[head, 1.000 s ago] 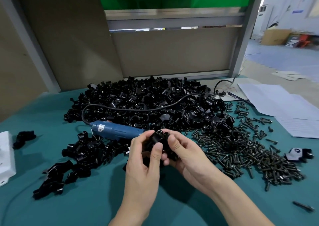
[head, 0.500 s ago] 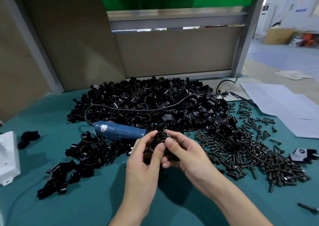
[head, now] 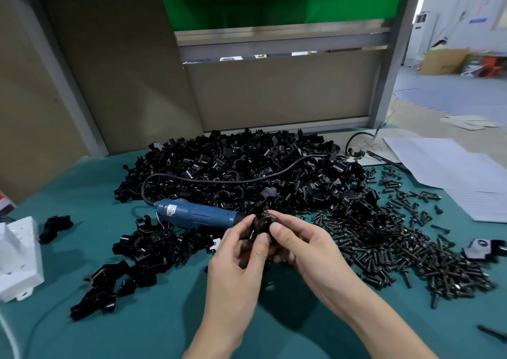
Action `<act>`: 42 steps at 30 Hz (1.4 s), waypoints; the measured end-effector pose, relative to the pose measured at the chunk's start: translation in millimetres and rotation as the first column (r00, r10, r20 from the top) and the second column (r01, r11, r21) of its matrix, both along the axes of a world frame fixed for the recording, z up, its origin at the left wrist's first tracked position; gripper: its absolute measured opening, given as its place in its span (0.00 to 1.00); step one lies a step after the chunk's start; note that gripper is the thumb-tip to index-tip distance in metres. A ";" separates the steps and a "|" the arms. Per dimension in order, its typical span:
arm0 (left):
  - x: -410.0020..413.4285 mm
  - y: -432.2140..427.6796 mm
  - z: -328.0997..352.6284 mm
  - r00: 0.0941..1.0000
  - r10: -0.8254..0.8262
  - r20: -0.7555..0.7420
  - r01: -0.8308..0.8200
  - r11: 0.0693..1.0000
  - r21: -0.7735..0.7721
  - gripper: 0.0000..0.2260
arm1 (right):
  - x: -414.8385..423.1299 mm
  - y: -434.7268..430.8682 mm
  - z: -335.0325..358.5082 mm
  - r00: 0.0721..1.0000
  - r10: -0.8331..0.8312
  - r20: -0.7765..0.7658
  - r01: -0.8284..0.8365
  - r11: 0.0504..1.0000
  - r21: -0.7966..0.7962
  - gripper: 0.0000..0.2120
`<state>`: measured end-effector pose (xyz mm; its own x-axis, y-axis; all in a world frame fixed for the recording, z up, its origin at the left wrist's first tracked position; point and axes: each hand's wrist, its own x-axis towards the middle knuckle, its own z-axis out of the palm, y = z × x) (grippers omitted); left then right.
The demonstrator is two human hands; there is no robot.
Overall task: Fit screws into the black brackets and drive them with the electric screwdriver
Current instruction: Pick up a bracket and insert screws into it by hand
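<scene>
Both hands hold one black bracket (head: 260, 222) above the teal table, in front of the big pile. My left hand (head: 241, 262) grips it from the left with thumb and fingers. My right hand (head: 301, 246) pinches it from the right, thumb on top. Whether a screw sits in it is hidden by the fingers. The blue electric screwdriver (head: 194, 214) lies on the table just left of the bracket, its tip pointing at my hands, its black cable (head: 219, 180) looping over the heap of black brackets (head: 247, 166). Loose dark screws (head: 397, 243) are spread to the right.
A smaller group of black brackets (head: 142, 251) lies at front left, one more (head: 55, 227) further left beside a white plastic box (head: 19, 260). White paper sheets (head: 452, 166) lie at back right. A black and white part (head: 482, 249) sits at the right edge.
The two hands have kept hold of the bracket and turned it a little between the fingers; my right thumb has shifted onto its top. The screwdriver has stayed where it lies.
</scene>
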<state>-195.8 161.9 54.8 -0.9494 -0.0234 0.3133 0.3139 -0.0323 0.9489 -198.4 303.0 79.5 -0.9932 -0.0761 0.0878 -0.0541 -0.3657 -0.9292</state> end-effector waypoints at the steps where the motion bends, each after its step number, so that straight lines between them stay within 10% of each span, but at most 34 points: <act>1: 0.5 0.8 0.4 0.999 -0.032 0.020 0.031 0.999 0.024 0.18 | 1.2 0.6 0.3 1.000 -0.015 -0.001 0.015 1.000 0.002 0.16; 13: 12.2 7.6 4.7 0.939 -0.332 0.088 0.327 0.943 0.062 0.15 | 35.3 22.7 -12.3 0.989 -0.144 -0.026 0.145 0.988 0.056 0.22; 37: 25.4 24.8 6.4 0.952 -0.294 0.084 0.286 0.953 0.096 0.15 | 46.8 22.2 -14.6 0.978 -0.207 -0.013 0.206 0.968 0.145 0.20; 42: 25.8 22.3 3.4 0.968 -0.249 0.041 0.252 0.963 -0.092 0.16 | 42.8 24.9 -18.4 0.980 -0.197 0.007 0.195 0.976 0.094 0.18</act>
